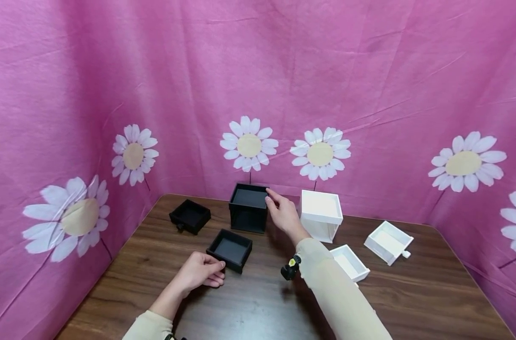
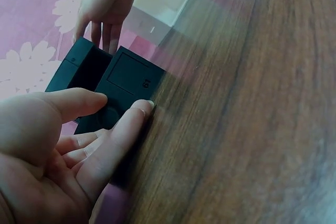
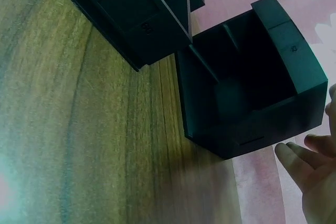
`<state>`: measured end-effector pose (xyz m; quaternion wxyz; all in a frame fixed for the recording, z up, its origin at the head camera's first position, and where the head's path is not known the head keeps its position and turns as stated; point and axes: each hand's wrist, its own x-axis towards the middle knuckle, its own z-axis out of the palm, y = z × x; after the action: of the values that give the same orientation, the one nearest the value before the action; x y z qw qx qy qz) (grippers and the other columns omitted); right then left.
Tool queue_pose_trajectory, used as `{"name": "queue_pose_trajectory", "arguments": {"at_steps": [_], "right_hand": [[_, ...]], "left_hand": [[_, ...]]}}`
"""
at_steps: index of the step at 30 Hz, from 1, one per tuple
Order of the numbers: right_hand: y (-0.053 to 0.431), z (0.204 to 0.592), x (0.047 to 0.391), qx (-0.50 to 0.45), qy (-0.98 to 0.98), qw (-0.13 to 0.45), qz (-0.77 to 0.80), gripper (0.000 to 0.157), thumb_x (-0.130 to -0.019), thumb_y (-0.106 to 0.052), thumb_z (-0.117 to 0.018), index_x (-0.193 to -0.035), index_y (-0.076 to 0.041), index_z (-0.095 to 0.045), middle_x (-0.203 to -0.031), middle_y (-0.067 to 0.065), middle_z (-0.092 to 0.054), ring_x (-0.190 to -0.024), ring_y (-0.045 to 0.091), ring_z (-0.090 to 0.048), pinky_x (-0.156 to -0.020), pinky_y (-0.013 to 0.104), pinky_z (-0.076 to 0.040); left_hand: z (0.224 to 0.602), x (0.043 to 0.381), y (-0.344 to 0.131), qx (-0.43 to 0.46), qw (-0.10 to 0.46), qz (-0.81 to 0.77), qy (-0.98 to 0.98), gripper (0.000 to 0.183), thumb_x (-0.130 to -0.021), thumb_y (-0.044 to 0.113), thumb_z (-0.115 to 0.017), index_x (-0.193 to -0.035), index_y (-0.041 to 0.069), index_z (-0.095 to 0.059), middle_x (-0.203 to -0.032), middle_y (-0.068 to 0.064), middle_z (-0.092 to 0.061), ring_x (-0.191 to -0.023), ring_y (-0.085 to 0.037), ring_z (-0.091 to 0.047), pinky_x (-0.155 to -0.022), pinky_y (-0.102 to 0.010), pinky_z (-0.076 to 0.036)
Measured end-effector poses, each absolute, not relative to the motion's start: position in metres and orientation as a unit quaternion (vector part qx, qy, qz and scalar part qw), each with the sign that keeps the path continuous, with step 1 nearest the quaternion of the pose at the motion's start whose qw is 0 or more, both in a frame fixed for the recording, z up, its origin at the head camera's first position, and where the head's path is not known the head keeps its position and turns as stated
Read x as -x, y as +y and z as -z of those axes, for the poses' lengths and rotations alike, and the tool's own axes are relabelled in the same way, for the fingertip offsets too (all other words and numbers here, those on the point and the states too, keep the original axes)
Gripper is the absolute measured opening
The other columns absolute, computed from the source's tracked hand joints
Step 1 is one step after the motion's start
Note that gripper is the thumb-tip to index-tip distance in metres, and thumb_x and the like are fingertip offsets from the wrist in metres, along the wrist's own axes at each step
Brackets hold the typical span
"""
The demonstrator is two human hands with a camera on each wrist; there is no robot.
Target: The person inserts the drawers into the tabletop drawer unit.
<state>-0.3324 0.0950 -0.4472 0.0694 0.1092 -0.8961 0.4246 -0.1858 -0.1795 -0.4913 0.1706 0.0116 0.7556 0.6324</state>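
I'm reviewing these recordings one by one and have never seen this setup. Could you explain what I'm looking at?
There is no robot, just a person's two bare hands. The wide picture comes from a camera worn on the head; the two close ones come from a camera on each wrist.

On the wooden table stand a black box and a white box. Also on it are two black drawers and two white drawers.

The left hand has its thumb and fingers at the front of the nearer black drawer; whether they grip it is hard to tell. The right hand has its fingers against the right side of the black box.
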Motion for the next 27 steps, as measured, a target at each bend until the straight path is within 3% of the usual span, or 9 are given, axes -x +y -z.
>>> {"name": "queue_pose_trajectory", "arguments": {"at_steps": [2,7,11,14,16,18,27], "right_hand": [[0.095,0.447,0.333,-0.111,-0.896,0.062,-0.425,0.049,-0.114,-0.038,-0.053,-0.161,-0.022,-0.054,-0.098,0.017,-0.070,-0.087,0.026,-0.059,-0.083,0.041,-0.055],[0.094,0.447,0.335,-0.105,-0.894,0.053,-0.433,0.048,-0.114,-0.038,-0.053,-0.160,-0.024,-0.054,-0.105,0.020,-0.071,-0.080,0.026,-0.054,-0.073,0.037,-0.051],[0.092,0.449,0.334,-0.094,-0.885,0.051,-0.454,0.048,-0.114,-0.039,-0.054,-0.160,-0.026,-0.054,-0.146,0.018,-0.068,-0.099,0.027,-0.059,-0.087,0.040,-0.054],[0.091,0.451,0.333,-0.084,-0.872,0.053,-0.480,0.047,-0.114,-0.038,-0.056,-0.159,-0.026,-0.055,-0.157,0.014,-0.061,-0.111,0.028,-0.060,-0.100,0.044,-0.055],[0.090,0.453,0.333,-0.080,-0.864,0.054,-0.494,0.047,-0.113,-0.038,-0.056,-0.159,-0.026,-0.055,-0.159,0.012,-0.060,-0.117,0.029,-0.061,-0.112,0.048,-0.055],[0.089,0.454,0.333,-0.078,-0.858,0.058,-0.504,0.047,-0.114,-0.037,-0.056,-0.159,-0.026,-0.056,-0.151,0.015,-0.066,-0.117,0.029,-0.061,-0.111,0.047,-0.055],[0.086,0.458,0.334,-0.078,-0.846,0.060,-0.524,0.048,-0.114,-0.034,-0.057,-0.160,-0.022,-0.055,-0.166,0.009,-0.051,-0.128,0.025,-0.059,-0.124,0.052,-0.048]], "left_hand": [[0.492,0.186,-0.179,-0.010,0.172,-0.634,0.754,0.033,-0.105,0.013,-0.069,-0.115,-0.019,-0.071,-0.083,-0.013,-0.080,-0.072,-0.016,-0.079,-0.070,-0.031,-0.069],[0.493,0.186,-0.179,-0.004,0.175,-0.636,0.752,0.033,-0.106,0.013,-0.068,-0.114,-0.018,-0.071,-0.082,-0.012,-0.079,-0.072,-0.016,-0.079,-0.070,-0.031,-0.069],[0.493,0.186,-0.178,0.000,0.173,-0.639,0.750,0.032,-0.106,0.013,-0.068,-0.113,-0.018,-0.071,-0.083,-0.011,-0.079,-0.073,-0.016,-0.079,-0.071,-0.032,-0.069],[0.493,0.187,-0.177,0.006,0.170,-0.650,0.741,0.031,-0.106,0.013,-0.068,-0.111,-0.018,-0.070,-0.085,-0.012,-0.080,-0.074,-0.016,-0.079,-0.072,-0.031,-0.069],[0.493,0.188,-0.175,0.014,0.165,-0.664,0.729,0.030,-0.105,0.013,-0.068,-0.111,-0.017,-0.069,-0.087,-0.014,-0.081,-0.075,-0.016,-0.079,-0.072,-0.031,-0.069],[0.492,0.188,-0.173,0.022,0.160,-0.685,0.710,0.027,-0.106,0.012,-0.068,-0.109,-0.015,-0.068,-0.089,-0.017,-0.081,-0.077,-0.017,-0.080,-0.074,-0.031,-0.069],[0.488,0.192,-0.161,0.045,0.129,-0.757,0.639,0.015,-0.106,0.007,-0.067,-0.105,-0.008,-0.066,-0.096,-0.022,-0.081,-0.085,-0.020,-0.082,-0.082,-0.029,-0.068]]}}
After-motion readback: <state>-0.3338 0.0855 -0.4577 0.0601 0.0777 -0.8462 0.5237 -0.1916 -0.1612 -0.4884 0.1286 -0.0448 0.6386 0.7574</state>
